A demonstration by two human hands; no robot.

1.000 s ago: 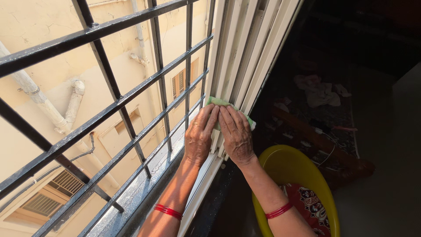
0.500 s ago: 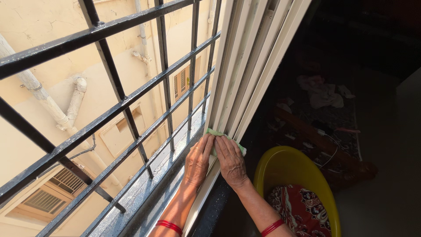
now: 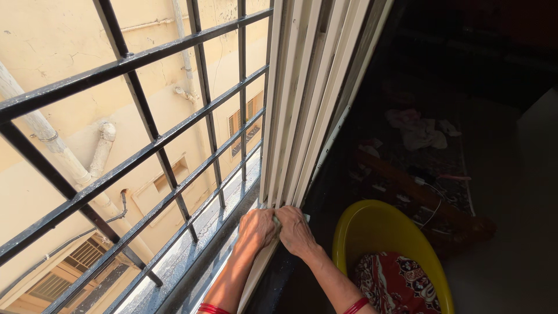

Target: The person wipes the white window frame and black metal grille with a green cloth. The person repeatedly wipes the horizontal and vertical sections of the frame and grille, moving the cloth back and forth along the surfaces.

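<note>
Now your left hand (image 3: 256, 228) and right hand (image 3: 295, 230) sit side by side at the bottom end of the white window frame (image 3: 302, 104), lower along it than half a second ago and well below their place a second ago. Both hands are curled, fingers bent down over the green cloth (image 3: 277, 221), which is pressed between them against the frame rails; only a thin sliver of it shows between the knuckles, where earlier its top edge and right corner stood clear of your fingertips. Left of your left hand runs the wet sill (image 3: 197, 244), and beyond it the black window grille (image 3: 157, 136). Just right of your right forearm stands the yellow tub (image 3: 372, 224), holding a red patterned cloth (image 3: 395, 285). Red bangles (image 3: 356, 306) circle both wrists at the picture's lower edge.
</note>
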